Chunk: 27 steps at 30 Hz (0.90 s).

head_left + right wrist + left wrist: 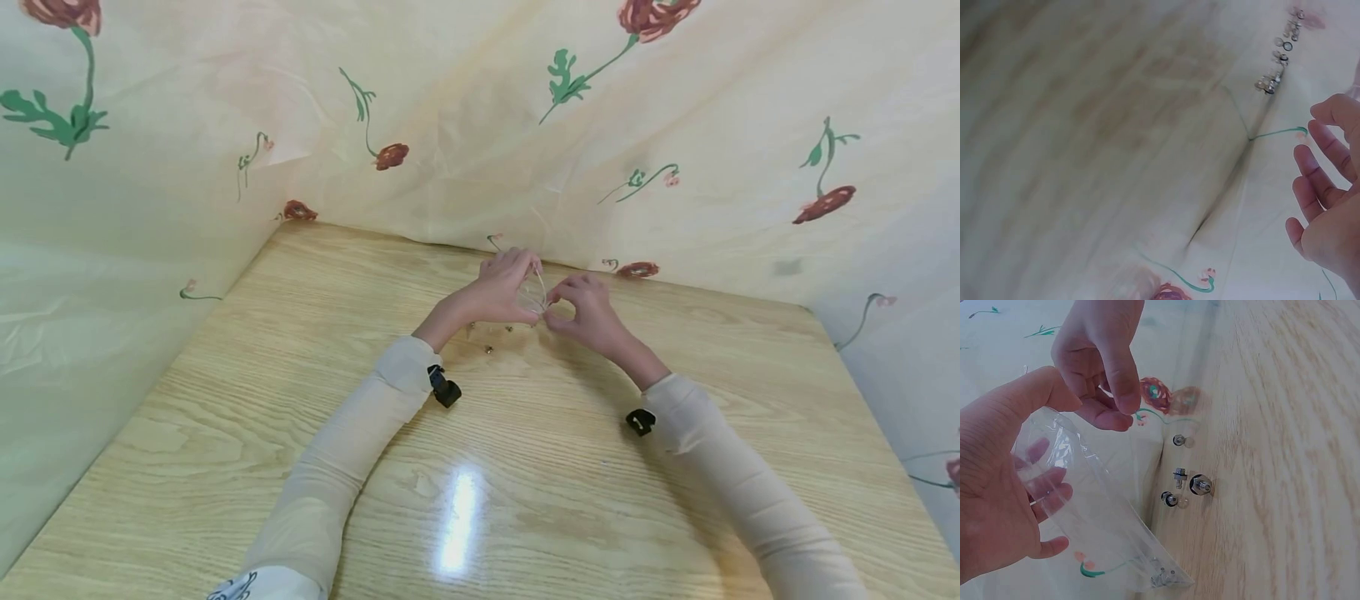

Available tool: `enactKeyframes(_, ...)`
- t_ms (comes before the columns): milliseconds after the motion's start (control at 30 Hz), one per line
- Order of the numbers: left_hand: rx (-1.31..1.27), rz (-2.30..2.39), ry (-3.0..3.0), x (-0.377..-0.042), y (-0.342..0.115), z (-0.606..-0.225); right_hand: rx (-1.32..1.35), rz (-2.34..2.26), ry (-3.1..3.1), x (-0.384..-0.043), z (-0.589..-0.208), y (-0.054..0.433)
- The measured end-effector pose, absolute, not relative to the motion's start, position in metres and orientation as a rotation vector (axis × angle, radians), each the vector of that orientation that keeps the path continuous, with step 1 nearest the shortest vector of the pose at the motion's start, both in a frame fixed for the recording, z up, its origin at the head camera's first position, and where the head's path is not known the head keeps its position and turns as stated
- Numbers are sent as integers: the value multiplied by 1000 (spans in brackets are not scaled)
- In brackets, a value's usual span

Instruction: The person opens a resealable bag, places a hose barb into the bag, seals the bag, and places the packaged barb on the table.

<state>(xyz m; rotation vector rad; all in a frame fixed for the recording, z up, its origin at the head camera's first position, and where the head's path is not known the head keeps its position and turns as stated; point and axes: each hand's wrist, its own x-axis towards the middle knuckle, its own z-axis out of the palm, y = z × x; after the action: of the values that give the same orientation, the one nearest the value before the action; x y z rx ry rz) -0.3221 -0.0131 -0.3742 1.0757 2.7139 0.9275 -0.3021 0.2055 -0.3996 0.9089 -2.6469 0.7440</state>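
Near the table's far edge, left hand grips clear bag beside metal fittings; whether right hand pinches anything, I cannot tell.

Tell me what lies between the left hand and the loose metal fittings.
A clear plastic bag spreads between the left hand and the loose metal fittings, as the left wrist view shows.

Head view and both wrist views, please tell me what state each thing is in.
Clear plastic bag: held, mouth hard to make out.
Bagged fittings: gathered in the bag's bottom corner.
Loose metal fittings: scattered on the table.
Left hand: gripping the bag.
Right hand: fingers bent toward the thumb; any hold unclear.
Sleeves: ending near the wrists.
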Motion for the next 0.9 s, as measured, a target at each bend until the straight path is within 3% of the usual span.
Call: enactKeyframes(900, 1076, 908, 2705, -322, -15, -375, 912, 546, -2896, -304, -407, 196)
